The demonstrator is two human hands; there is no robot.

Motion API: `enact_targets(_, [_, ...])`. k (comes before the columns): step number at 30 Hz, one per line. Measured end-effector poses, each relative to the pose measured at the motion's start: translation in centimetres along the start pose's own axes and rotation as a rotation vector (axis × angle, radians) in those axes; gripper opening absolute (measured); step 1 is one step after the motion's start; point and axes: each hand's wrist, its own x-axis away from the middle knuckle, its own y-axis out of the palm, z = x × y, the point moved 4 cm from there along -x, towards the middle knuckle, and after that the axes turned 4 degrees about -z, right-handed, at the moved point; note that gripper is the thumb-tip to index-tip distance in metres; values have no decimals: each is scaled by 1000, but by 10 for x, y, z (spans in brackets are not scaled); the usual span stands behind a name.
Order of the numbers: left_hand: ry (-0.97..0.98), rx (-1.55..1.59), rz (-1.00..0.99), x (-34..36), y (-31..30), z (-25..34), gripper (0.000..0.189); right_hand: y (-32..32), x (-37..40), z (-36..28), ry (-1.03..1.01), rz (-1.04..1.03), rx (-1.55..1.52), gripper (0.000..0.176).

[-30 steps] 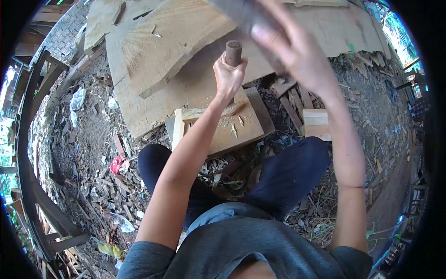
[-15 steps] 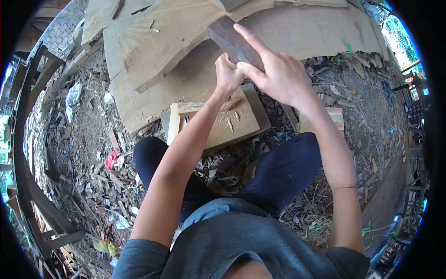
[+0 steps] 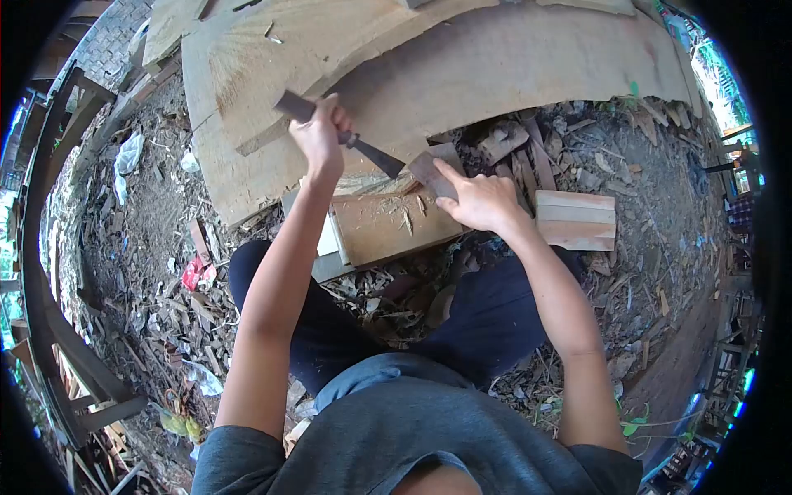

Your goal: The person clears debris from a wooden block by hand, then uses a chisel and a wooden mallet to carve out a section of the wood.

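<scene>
A chisel (image 3: 378, 155) with a dark wooden handle is gripped in my left hand (image 3: 320, 139), its flat blade slanting down to the right. My right hand (image 3: 487, 203) has a brown wooden block (image 3: 429, 175) in its grasp, index finger stretched along it. The chisel's tip lies close to the block's left end in this view. Below both hands is a low wooden work block (image 3: 384, 239) strewn with shavings. A pale, rough-cut piece of wood (image 3: 363, 183) lies along its far side, partly hidden by my left forearm.
Large curved wooden slabs (image 3: 528, 62) spread out beyond my hands. A striped wooden board (image 3: 575, 220) lies to the right on ground covered with wood chips. A red wrapper (image 3: 196, 272) is at the left, and a dark wooden frame (image 3: 49, 330) stands at the far left.
My hands have come apart. The left has moved left with the chisel now plainly visible; the right has lowered toward me with the wooden block.
</scene>
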Motion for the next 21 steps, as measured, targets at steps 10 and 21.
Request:
enact_targets(10, [42,40,212,31,1,13,25,-9,-3,4,24,-113,-54,70])
enact_targets(21, [17,141,312,33,-26,23,32,2,0,8,50,-95,-127,76])
